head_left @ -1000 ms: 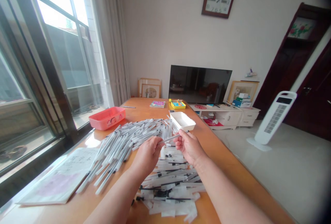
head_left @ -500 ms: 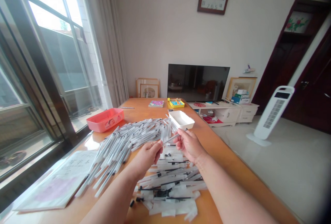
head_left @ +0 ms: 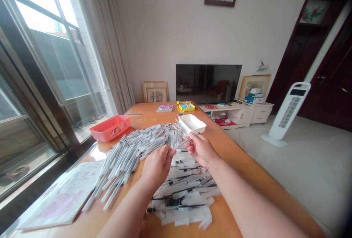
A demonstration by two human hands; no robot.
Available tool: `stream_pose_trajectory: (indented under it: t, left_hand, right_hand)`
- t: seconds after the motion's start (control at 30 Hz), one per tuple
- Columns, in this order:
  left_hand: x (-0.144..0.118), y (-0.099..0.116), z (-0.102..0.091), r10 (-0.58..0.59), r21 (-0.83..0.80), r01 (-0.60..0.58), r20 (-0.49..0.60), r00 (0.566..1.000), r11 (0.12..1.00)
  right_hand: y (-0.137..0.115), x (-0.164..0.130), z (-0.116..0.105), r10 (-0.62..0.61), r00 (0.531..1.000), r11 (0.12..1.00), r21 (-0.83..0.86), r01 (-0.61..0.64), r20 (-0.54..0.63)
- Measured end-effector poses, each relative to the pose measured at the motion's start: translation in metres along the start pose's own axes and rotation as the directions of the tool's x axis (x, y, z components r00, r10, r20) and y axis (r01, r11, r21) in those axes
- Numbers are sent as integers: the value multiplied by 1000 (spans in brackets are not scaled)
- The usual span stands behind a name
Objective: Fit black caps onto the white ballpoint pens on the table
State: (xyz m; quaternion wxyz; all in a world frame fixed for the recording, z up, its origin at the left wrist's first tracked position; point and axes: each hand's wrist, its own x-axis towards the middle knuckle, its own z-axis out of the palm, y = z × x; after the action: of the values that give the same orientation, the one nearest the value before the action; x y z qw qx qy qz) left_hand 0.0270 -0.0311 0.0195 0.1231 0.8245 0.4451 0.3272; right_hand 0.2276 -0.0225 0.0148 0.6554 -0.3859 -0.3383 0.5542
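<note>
Bright daylight from the left, wide-angle view with bent edges.

Light pours in through the tall window (head_left: 41, 58), whose upper panes are blown out to plain white. It leaves a pale glare patch on the glossy bench (head_left: 233, 164) near the window and a soft sheen on the floor (head_left: 310, 168). Shadows are faint and short; the far wall (head_left: 165, 29) is evenly lit. The lens bows straight lines: the window frame and the dark door (head_left: 324, 58) lean inward, and the right corners darken into vignette. The centre is fairly sharp, while the forearms at the bottom edge look stretched and slightly soft.
</note>
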Motion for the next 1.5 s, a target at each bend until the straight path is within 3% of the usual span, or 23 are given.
stream_pose_trajectory:
  t: [0.13,0.27,0.43,0.5,0.6,0.77,0.87,1.0,1.17,1.23,1.33,1.43,1.5]
  left_hand:
    - [2,2,2,-95,-272,112,72,993,956]
    - [2,7,5,-234,-590,318,216,948,743]
    - [1,5,7,-310,-744,450,333,891,494]
    - [1,4,7,-325,-747,474,354,877,466]
    - [1,5,4,-305,-729,440,321,896,524]
    - [0,13,1,-254,-671,402,313,915,623]
    - [0,16,2,-218,-673,360,289,932,646]
    - [0,14,4,-178,-696,318,268,947,644]
    - [0,12,7,-95,-793,282,275,957,541]
    - [-1,13,6,-79,-791,285,289,954,541]
    - [-1,17,3,-102,-663,248,251,963,707]
    - [-1,20,1,-95,-314,121,98,991,942]
    - [-1,22,0,-38,-92,38,0,999,995]
  right_hand:
    - [-2,0,0,-13,1000,1000,8,13,22]
    - [-3,-1,-1,-31,998,999,11,31,55]
    - [-1,-2,0,-58,994,998,10,58,92]
    - [1,-3,3,-78,994,997,2,78,78]
    - [3,-7,8,-109,991,994,10,109,74]
    - [3,-15,16,-105,978,992,-54,116,182]
    - [0,-17,16,-114,979,986,-102,132,170]
    - [-4,-19,15,-100,983,983,-138,121,153]
    - [-4,-20,19,-85,993,993,-77,92,84]
    - [-3,-20,19,-81,994,995,-50,85,79]
    - [-1,-17,17,-84,995,994,-68,87,52]
    - [4,-13,16,-77,997,990,-121,79,22]
    - [8,-13,16,-103,994,979,-174,105,18]
